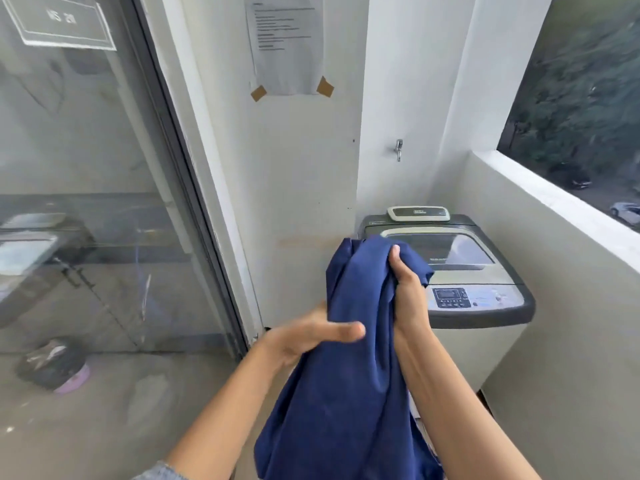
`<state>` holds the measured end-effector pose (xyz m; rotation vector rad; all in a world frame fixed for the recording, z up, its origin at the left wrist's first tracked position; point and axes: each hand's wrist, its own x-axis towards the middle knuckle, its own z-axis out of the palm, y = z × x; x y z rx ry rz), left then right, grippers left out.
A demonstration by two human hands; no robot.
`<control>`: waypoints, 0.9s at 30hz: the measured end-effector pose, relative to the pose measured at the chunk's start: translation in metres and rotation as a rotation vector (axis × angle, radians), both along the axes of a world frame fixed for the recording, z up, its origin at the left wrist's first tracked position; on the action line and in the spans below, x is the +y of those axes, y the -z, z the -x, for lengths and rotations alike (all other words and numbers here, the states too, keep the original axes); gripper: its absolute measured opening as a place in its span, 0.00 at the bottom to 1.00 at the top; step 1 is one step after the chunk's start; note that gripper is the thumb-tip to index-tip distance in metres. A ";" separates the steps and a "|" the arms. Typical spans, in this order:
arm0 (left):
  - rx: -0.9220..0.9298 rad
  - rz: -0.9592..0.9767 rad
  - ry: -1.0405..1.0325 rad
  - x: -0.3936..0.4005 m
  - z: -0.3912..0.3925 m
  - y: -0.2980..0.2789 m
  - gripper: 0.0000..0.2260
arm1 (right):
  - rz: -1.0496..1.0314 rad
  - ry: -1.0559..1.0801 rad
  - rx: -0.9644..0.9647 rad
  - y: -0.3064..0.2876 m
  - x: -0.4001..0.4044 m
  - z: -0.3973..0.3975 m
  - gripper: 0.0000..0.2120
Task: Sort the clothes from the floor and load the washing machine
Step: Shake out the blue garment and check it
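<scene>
Navy blue garment [343,358]: lower centre of the frame, held up in the air in front of the person, bunched at the top and hanging in long folds to the bottom edge. No print or label visible on it.

Right hand [410,289]: centre of the frame, fingers [394,258] curled tight round the bunched top of the garment, gripping it.

Left hand [311,337]: just left of the garment at mid-height, fingers [341,332] stretched out nearly straight and laid against the cloth, not closed on it. Image blurred here.

Grey sleeve cuff [162,472]: bottom left edge, on the left forearm.

Concrete floor [121,410]: lower left, dusty.

Dark crumpled bag on a lilac round object [55,365]: lower left, seen behind the glass.

Top-loading washing machine [485,306]: centre right, beyond the hands, in the corner against the balcony wall. Lid [446,251] down, with a window; control panel [452,297] with a small display at the near edge. Brand lettering on the lid and rear panel too small to read.

Glass sliding door [86,185]: left half of the frame. A sign [59,20] at upper left shows mirrored characters, seemingly "WS 20", the last character uncertain.

Wall tap [399,148]: above the machine.

Printed notice [285,43]: upper centre, fixed to the wall with brown tape [325,87]; text illegible.

Balcony parapet [554,195]: right, with trees and parked cars [627,211] beyond.
</scene>
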<state>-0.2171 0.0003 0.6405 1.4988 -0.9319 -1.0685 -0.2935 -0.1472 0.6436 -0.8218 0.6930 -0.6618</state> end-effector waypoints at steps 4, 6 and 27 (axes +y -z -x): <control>-0.152 -0.111 -0.107 -0.018 0.015 0.017 0.36 | -0.080 0.096 0.198 0.011 -0.003 -0.006 0.31; -0.058 -0.146 -0.124 -0.016 0.020 0.028 0.29 | -0.088 0.107 0.250 0.023 -0.006 -0.004 0.39; 0.482 -0.184 0.040 -0.016 0.005 -0.009 0.18 | 0.418 -0.455 0.176 0.051 -0.017 0.055 0.38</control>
